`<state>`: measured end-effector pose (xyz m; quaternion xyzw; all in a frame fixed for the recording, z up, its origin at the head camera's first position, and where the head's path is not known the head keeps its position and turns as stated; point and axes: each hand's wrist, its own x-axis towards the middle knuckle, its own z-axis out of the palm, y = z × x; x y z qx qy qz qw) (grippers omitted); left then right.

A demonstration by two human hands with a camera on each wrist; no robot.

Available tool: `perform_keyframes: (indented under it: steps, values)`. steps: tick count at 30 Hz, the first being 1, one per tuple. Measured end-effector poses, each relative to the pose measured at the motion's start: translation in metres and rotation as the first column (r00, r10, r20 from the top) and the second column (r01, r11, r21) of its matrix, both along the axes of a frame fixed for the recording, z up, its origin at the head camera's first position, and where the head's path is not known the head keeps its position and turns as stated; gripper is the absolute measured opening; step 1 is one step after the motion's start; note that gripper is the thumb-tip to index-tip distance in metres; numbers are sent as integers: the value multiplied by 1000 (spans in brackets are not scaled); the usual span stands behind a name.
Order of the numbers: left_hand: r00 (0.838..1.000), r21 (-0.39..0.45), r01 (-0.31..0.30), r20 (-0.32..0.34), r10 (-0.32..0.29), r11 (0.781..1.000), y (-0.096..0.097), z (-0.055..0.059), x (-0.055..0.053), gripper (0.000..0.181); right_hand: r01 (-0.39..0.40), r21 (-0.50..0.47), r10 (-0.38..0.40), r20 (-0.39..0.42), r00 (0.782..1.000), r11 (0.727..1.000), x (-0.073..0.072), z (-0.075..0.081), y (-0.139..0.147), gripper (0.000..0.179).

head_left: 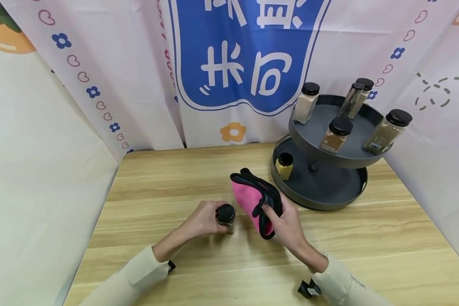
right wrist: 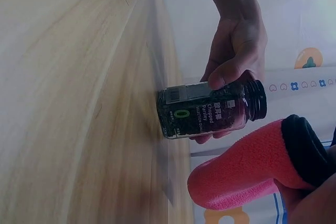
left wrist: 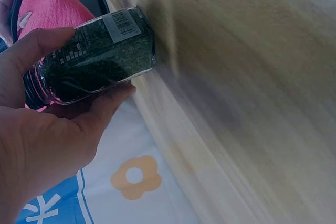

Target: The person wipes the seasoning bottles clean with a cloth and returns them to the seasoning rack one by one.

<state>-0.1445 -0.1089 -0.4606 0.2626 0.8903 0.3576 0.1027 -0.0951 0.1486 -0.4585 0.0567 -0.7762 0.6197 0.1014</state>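
Note:
My left hand (head_left: 203, 220) grips a glass jar of chopped parsley (right wrist: 197, 109) with a black lid, thumb on one side and fingers on the other. The jar stands upright, its base right at the tabletop in the wrist views. Dark green flakes and a barcode label show through the glass in the left wrist view. To its right, my right hand (head_left: 289, 225) holds a folded pink cloth (head_left: 246, 199) with black edging, thumb pressed over the folds. In the right wrist view the cloth's rounded pink fold hangs near the jar's lid.
A two-tier dark grey round rack (head_left: 321, 199) stands at the back right. Several spice jars are on its upper tier, among them a brown one (head_left: 333, 138). A small yellow jar (head_left: 284, 166) sits on the lower tier. A printed curtain (head_left: 229, 123) hangs behind the wooden table (head_left: 157, 178).

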Motion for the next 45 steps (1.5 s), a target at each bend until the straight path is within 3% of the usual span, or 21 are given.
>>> perform_keyframes:
  steps: [6, 9, 14, 17, 28, 36, 45]
  values:
    - [998, -23, -57, -24, 57, 998, 5, 7, 9, 73, 10, -2, -10, 14, 1000, 1000, 1, 0, 2, 33]
    - [991, -44, -100, -93, 96, 994, 8, 10, 15, 78, 14, -3, -14, 19, 1000, 1000, 1, -1, 3, 32]
    - [963, -65, -159, -229, 140, 985, 12, 11, 21, 71, 21, 5, -21, 24, 999, 1000, 1, -1, 3, 29]
    - [955, -71, -167, -260, 143, 983, 14, 9, 22, 67, 28, 11, -28, 25, 999, 1000, 1, -1, 3, 27]
    - [962, -42, -123, -251, 109, 992, 19, 6, 21, 57, 24, 39, -24, -4, 1000, 999, 3, -3, 4, 37]
    - [963, 25, -112, -243, 114, 993, 22, -1, 21, 64, 10, 36, -10, -4, 1000, 999, 3, -2, 4, 39]
    - [975, 100, -194, -94, 203, 976, 21, -7, 20, 64, 15, 38, -15, -2, 1000, 999, 3, -5, 4, 39]
